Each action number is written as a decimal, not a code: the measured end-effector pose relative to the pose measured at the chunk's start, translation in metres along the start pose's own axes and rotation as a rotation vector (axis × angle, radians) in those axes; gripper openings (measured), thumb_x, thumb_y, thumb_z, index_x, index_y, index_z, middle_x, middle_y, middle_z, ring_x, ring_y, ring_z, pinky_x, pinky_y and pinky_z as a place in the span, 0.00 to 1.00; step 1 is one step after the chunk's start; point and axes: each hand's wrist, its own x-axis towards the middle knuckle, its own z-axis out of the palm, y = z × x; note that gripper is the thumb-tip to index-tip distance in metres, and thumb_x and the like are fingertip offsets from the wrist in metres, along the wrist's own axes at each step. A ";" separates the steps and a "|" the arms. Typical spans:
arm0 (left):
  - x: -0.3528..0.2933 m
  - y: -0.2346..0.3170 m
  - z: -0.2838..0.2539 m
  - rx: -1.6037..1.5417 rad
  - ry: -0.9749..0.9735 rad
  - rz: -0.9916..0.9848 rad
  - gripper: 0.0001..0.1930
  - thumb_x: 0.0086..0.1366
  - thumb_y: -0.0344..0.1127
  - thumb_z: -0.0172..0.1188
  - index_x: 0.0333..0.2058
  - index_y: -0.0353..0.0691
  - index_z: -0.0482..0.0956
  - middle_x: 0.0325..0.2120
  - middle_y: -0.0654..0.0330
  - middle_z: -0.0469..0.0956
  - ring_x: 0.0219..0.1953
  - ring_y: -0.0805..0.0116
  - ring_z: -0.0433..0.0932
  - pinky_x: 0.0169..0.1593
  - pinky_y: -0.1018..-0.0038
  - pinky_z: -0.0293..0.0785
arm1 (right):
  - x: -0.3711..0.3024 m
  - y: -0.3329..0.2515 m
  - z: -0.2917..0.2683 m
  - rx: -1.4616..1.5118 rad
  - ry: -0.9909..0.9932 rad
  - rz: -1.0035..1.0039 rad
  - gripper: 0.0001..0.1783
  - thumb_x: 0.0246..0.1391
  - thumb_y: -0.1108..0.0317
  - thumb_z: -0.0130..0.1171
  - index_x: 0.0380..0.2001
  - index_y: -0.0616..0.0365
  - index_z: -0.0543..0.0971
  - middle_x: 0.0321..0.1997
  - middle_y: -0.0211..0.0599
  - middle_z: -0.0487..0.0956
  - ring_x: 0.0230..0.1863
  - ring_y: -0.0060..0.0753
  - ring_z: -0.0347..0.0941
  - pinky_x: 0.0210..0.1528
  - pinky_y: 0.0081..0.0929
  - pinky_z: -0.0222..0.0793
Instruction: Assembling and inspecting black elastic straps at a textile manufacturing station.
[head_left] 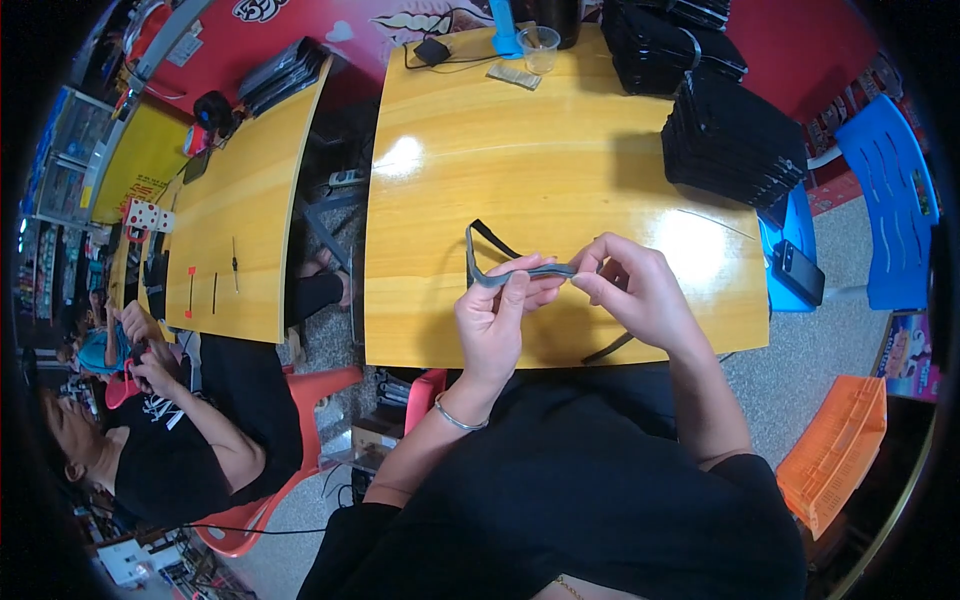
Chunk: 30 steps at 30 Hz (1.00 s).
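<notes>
Over the near edge of the yellow worktop [560, 160], in the head view, both hands meet on a thin grey-black strip [500, 262] bent into a loop. The left hand [495, 320] has its fingers pinched together on the strip's near run, thumb on top. The right hand [635, 290] has its fingers closed on the strip's right-hand end, just beside the left fingertips, almost touching them. The rest of the loop rises to the left and hangs clear above the wood, its far corner pointing away from the person. A second dark strip [607, 348] lies at the worktop's near edge, partly hidden under the right wrist.

Further back stand stacks of black flat pieces [735, 140], a clear plastic cup [539, 47] and a small black adapter with its cable [432, 51]. A phone [797, 272] rests on a blue stool to the right. At the left a seated person [190, 440] works at a neighbouring table.

The step in hand looks like working the strip's end between the two pinches, straightening or seating it. A next move would likely need a steady left grip while the right fingers slide or press along it.
</notes>
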 end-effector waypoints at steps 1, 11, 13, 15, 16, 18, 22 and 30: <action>0.000 0.000 0.000 0.000 -0.008 0.001 0.14 0.70 0.34 0.48 0.46 0.29 0.73 0.41 0.49 0.78 0.41 0.62 0.81 0.44 0.74 0.79 | 0.000 0.000 0.000 0.046 0.013 0.000 0.06 0.53 0.72 0.58 0.28 0.61 0.73 0.24 0.29 0.76 0.23 0.16 0.72 0.25 0.14 0.67; 0.001 0.003 -0.002 -0.004 -0.010 -0.051 0.13 0.70 0.33 0.48 0.44 0.28 0.74 0.39 0.49 0.79 0.40 0.63 0.81 0.43 0.74 0.80 | 0.000 -0.001 -0.009 -0.004 -0.036 -0.012 0.07 0.54 0.69 0.58 0.27 0.60 0.73 0.24 0.26 0.76 0.20 0.09 0.59 0.21 0.13 0.54; 0.001 0.005 -0.004 0.031 -0.020 -0.023 0.13 0.70 0.33 0.48 0.44 0.28 0.74 0.39 0.48 0.79 0.39 0.62 0.81 0.43 0.74 0.80 | 0.001 -0.005 -0.011 0.042 -0.086 0.050 0.07 0.54 0.70 0.57 0.26 0.61 0.72 0.25 0.27 0.76 0.22 0.10 0.61 0.23 0.13 0.56; 0.003 0.006 -0.002 0.025 -0.022 -0.024 0.13 0.70 0.33 0.48 0.44 0.27 0.74 0.39 0.48 0.79 0.39 0.62 0.81 0.43 0.74 0.80 | 0.001 -0.002 -0.013 0.078 -0.119 0.056 0.07 0.54 0.71 0.57 0.26 0.61 0.71 0.28 0.29 0.77 0.22 0.10 0.62 0.23 0.13 0.58; 0.003 0.007 -0.001 0.021 -0.023 -0.022 0.13 0.70 0.33 0.48 0.44 0.27 0.74 0.39 0.48 0.79 0.40 0.62 0.81 0.43 0.75 0.80 | 0.001 0.001 -0.013 0.113 -0.153 0.060 0.07 0.54 0.71 0.57 0.26 0.61 0.70 0.30 0.31 0.77 0.23 0.10 0.63 0.24 0.13 0.59; 0.003 0.005 0.000 0.009 -0.014 -0.036 0.13 0.70 0.33 0.48 0.43 0.28 0.74 0.39 0.47 0.79 0.38 0.62 0.81 0.42 0.75 0.80 | 0.000 0.005 -0.011 0.176 -0.148 0.026 0.07 0.54 0.72 0.56 0.26 0.60 0.70 0.32 0.33 0.77 0.24 0.11 0.64 0.25 0.13 0.61; 0.003 0.004 -0.002 -0.044 -0.003 -0.094 0.13 0.69 0.34 0.49 0.43 0.28 0.74 0.38 0.47 0.79 0.37 0.63 0.82 0.41 0.77 0.80 | 0.002 0.005 -0.010 0.323 -0.165 0.083 0.07 0.54 0.73 0.56 0.26 0.60 0.69 0.34 0.37 0.77 0.25 0.11 0.66 0.26 0.12 0.63; 0.005 0.003 -0.005 -0.159 -0.059 -0.176 0.14 0.70 0.36 0.48 0.44 0.29 0.74 0.39 0.47 0.79 0.39 0.61 0.81 0.43 0.75 0.79 | 0.000 0.006 -0.011 0.311 -0.140 0.101 0.07 0.55 0.72 0.56 0.26 0.60 0.69 0.34 0.38 0.76 0.26 0.14 0.70 0.28 0.12 0.66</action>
